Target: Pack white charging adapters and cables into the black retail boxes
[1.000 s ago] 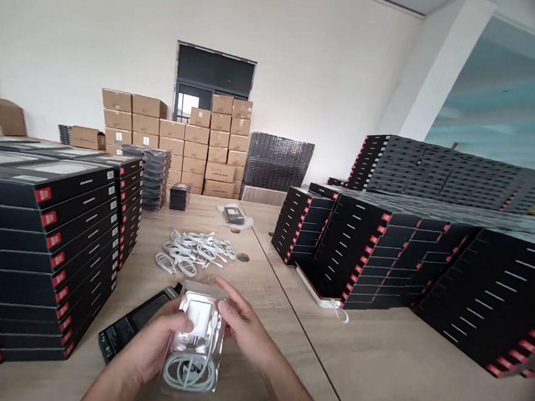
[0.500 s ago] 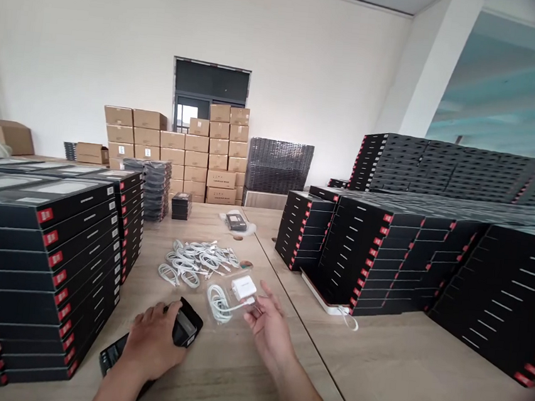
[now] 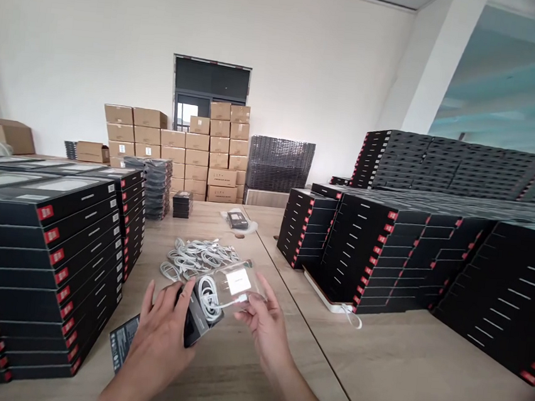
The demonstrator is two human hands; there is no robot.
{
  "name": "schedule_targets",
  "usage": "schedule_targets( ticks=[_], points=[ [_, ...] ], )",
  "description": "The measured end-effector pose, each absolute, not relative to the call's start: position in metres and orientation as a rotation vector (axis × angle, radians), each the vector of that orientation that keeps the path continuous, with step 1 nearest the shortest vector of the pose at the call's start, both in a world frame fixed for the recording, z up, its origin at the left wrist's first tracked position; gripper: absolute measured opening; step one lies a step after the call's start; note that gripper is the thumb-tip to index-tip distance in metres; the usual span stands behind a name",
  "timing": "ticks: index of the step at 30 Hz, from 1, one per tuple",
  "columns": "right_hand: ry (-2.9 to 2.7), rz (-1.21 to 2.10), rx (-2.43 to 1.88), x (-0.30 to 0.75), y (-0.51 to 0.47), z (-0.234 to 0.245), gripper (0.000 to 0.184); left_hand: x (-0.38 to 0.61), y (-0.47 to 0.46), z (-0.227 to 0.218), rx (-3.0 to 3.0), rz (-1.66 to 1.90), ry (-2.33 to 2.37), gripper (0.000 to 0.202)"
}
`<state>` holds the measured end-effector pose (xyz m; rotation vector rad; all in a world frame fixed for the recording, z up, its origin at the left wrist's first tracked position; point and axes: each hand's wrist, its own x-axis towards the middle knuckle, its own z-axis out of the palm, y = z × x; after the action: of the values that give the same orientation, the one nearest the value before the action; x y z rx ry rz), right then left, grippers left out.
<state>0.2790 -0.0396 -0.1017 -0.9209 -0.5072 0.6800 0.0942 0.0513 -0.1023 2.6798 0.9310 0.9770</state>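
Observation:
My left hand (image 3: 162,335) grips a black box (image 3: 199,331) from its left side. Closed around the right edge of a clear plastic tray (image 3: 255,284) is my right hand (image 3: 265,323). Inside the tray are a white charger (image 3: 239,281) and a coiled white cable (image 3: 209,299). The tray's left end meets the box's open side; how far in it sits I cannot tell. Another black box (image 3: 122,343) with printed text lies partly hidden beneath my left wrist. Beyond the tray, a pile of coiled white cables (image 3: 198,254) rests on the table.
Tall stacks of black boxes (image 3: 73,257) stand at left, with more black box stacks (image 3: 347,252) at right. A white-edged item (image 3: 328,302) with a cable loop lies by the right stacks. A small packet (image 3: 237,219) and cardboard cartons (image 3: 196,156) are farther back.
The plastic tray with charger and cable has moved left and tilted up in my right hand. My left hand has turned the black box, bringing its open side to the tray.

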Motion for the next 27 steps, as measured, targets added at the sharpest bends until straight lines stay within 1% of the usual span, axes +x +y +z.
schedule_targets(
  ticks=[6, 9, 13, 16, 20, 25, 27],
  points=[
    [-0.606, 0.761, -0.973, 0.291, -0.048, -0.093, 0.075, 0.091, 0.053, -0.104, 2.666, 0.974, 0.835, 0.095],
    [-0.663, 0.879, -0.913, 0.295, -0.055, -0.088, 0.069, 0.087, 0.053, -0.102, 2.547, 0.948, 0.817, 0.095],
    [-0.729, 1.019, -0.886, 0.297, -0.060, -0.082, 0.060, 0.082, 0.051, -0.096, 2.357, 0.879, 0.671, 0.096],
    [-0.739, 1.116, -0.862, 0.296, -0.060, -0.079, 0.059, 0.082, 0.047, -0.093, 2.269, 0.875, 0.597, 0.095],
    [-0.706, 1.027, -0.901, 0.295, -0.059, -0.085, 0.055, 0.084, 0.041, -0.088, 2.258, 0.906, 0.547, 0.096],
    [-0.897, 1.148, -1.036, 0.286, -0.062, -0.096, 0.043, 0.087, 0.033, -0.086, 2.241, 0.835, 0.489, 0.096],
    [-0.888, 1.093, -1.043, 0.281, -0.062, -0.093, 0.041, 0.092, 0.026, -0.087, 2.164, 0.880, 0.478, 0.096]
  ],
)
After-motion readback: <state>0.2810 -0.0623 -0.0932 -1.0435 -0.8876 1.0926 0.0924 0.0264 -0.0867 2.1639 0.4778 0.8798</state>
